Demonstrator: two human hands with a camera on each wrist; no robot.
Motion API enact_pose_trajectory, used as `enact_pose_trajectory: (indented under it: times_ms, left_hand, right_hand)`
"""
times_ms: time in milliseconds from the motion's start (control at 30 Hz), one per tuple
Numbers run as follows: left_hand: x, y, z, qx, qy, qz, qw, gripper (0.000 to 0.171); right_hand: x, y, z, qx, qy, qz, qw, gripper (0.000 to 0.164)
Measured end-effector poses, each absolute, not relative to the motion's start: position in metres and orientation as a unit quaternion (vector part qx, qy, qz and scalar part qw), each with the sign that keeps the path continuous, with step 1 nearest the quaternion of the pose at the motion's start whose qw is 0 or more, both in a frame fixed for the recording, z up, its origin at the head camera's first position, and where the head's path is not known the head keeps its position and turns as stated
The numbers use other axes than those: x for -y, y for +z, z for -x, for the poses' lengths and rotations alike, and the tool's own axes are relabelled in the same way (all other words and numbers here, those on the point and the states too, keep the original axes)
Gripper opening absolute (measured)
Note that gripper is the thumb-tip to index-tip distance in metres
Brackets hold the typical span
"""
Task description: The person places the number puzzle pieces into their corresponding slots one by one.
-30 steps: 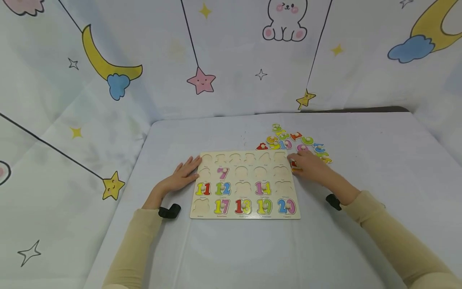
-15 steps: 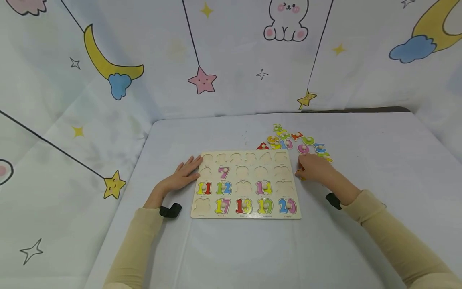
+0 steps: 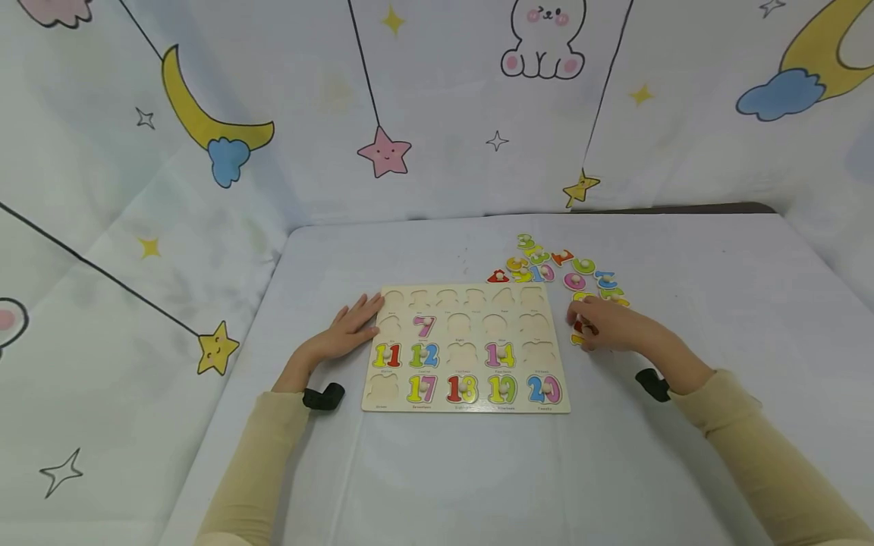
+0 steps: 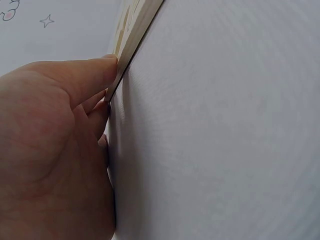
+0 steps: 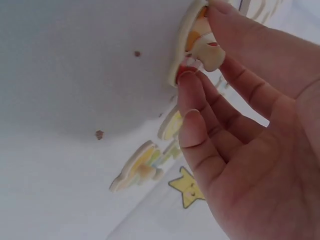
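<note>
A wooden number puzzle board (image 3: 464, 398) lies flat on the white table. My left hand (image 3: 343, 335) rests at its left side with outstretched fingers, and the left wrist view shows the thumb (image 4: 95, 77) against the board's edge (image 4: 137, 40). To the right of the board, my right hand (image 3: 617, 324) holds a red and orange number piece (image 3: 577, 334) between thumb and fingertips. Up close in the right wrist view, that piece (image 5: 192, 37) has a wooden knob; its digits are partly hidden by the fingers. Number pieces such as the 7 (image 3: 424, 326) and 20 (image 3: 544, 390) sit in the board.
Several loose number pieces lie in a scattered group behind and right of the board, among them a pink ring-shaped piece (image 3: 574, 281) and a red piece (image 3: 498, 276). A patterned cloth backdrop (image 3: 437, 182) rises at the table's back edge.
My right hand has shifted right, away from the board's edge, and the red and orange piece has moved right with it. My left hand stays at the board's left side.
</note>
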State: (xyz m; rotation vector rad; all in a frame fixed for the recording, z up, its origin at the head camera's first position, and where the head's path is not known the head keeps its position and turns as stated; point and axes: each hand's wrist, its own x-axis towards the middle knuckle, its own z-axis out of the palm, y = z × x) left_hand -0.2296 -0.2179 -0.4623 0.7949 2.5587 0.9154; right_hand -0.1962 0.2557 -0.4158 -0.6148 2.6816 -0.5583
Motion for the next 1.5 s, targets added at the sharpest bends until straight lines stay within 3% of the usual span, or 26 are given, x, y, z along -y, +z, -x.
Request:
enact_pose_trajectory:
  times_ms: [400,867,1500]
  left_hand:
    - [0.216,-0.461,0.230,-0.892,0.320,-0.281,0.151,0.062]
    - [0.218,-0.464,0.230,-0.893,0.320,-0.278,0.154,0.062]
    - [0.218,-0.464,0.228,-0.893,0.322,-0.276,0.152,0.062]
  right_hand:
    - [-0.263,-0.416,0.195,-0.944,-0.191,0.215,0.164,0.028]
    - [-0.240,-0.423,0.183,-0.980,-0.062,0.163,0.091,0.035]
    - [-0.236,-0.422,0.171,-0.971,-0.114,0.202,0.049,0.025]
